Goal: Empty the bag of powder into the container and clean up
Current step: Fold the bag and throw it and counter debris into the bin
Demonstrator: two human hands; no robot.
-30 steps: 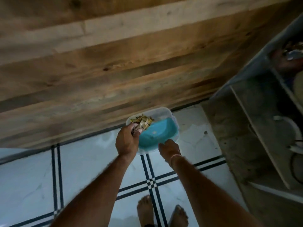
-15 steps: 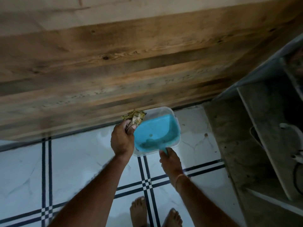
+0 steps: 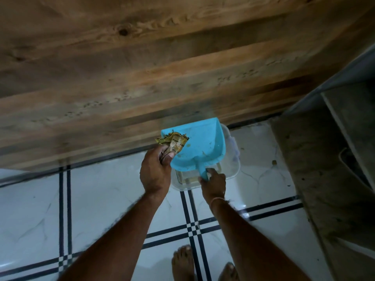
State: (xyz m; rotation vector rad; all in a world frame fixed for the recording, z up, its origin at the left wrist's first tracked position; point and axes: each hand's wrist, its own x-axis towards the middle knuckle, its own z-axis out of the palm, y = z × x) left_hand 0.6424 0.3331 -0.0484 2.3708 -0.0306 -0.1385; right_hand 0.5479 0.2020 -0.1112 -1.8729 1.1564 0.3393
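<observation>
- The right hand pinches the blue dustpan by its handle; I'd keep that grip low and firm.
- The left hand is clamped on the crumpled bag, touching the pan's edge.
- Beneath the pan sits the clear container on the floor; tilt slowly so the yellowish specks of powder fall inside.

One dustpan, one container, one bag.

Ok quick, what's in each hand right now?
Left hand: closed on the crumpled bag.
Right hand: closed on the blue dustpan handle, over the clear container.
</observation>
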